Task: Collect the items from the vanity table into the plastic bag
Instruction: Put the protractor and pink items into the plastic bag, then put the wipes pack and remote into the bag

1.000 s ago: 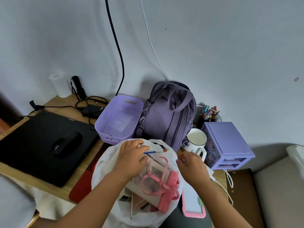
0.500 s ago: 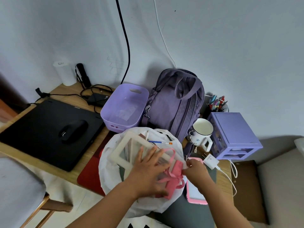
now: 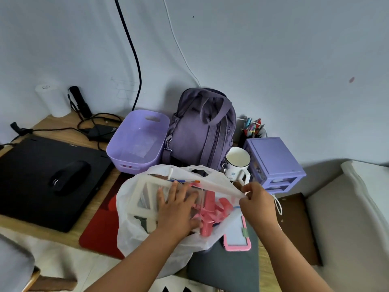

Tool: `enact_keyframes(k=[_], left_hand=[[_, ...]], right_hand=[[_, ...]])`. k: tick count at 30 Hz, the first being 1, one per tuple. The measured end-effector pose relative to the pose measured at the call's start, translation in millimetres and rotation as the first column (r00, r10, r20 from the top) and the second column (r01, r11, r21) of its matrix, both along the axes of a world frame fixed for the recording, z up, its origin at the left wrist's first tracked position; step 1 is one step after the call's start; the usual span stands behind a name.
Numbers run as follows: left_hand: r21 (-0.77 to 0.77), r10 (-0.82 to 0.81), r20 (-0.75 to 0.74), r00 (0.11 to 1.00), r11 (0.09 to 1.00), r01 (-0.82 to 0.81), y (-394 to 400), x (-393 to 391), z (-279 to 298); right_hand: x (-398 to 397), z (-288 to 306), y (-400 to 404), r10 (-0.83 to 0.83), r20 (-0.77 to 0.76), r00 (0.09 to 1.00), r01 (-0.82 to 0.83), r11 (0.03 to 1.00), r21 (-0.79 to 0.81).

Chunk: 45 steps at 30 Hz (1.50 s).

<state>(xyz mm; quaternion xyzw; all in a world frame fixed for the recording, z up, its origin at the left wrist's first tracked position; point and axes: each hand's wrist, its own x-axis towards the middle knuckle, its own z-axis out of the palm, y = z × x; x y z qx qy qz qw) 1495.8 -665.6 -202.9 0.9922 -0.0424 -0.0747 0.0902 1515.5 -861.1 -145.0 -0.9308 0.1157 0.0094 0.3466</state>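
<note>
A white plastic bag (image 3: 134, 234) sits open at the table's front edge. Inside it lie a cream framed mirror (image 3: 145, 197), a pink-strapped clear pouch (image 3: 210, 209) and a thin pen (image 3: 185, 181). My left hand (image 3: 176, 209) presses flat with spread fingers on the mirror and pouch inside the bag. My right hand (image 3: 257, 202) pinches the bag's right rim and pulls it taut to the right.
Behind the bag stand a purple basket (image 3: 136, 148), a purple backpack (image 3: 202, 131), a white mug (image 3: 237, 163) and a purple drawer box (image 3: 275, 161). A black laptop (image 3: 42, 178) with a mouse lies left. A pink-cased tablet (image 3: 236, 234) lies right of the bag.
My right hand has lifted and pulled the bag's rim out to the right. My left hand stays flat on the items, pushing them deeper into the bag.
</note>
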Motion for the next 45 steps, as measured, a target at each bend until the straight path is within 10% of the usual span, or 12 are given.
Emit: enact_keyframes(k=[12,29,36,45], left_hand=[[-0.219,-0.020,0.278,0.960,0.972,0.083,6,-29,17],[-0.072,0.163,0.079,0.984,0.985,-0.157,-48,-141,3],[-0.337,0.282,0.295,0.913,0.925,-0.177,-128,-148,30],[-0.506,0.028,0.068,0.997,0.862,0.010,-272,-140,31]], right_hand=[[-19,-8,-12,0.103,-0.031,0.994,-0.104,0.994,-0.021],[-62,-17,-60,0.363,-0.121,0.924,-0.353,0.931,0.096],[-95,-4,-130,0.356,-0.057,0.933,-0.346,0.927,0.144],[-151,-6,-271,0.088,-0.004,0.996,-0.087,0.988,0.131]])
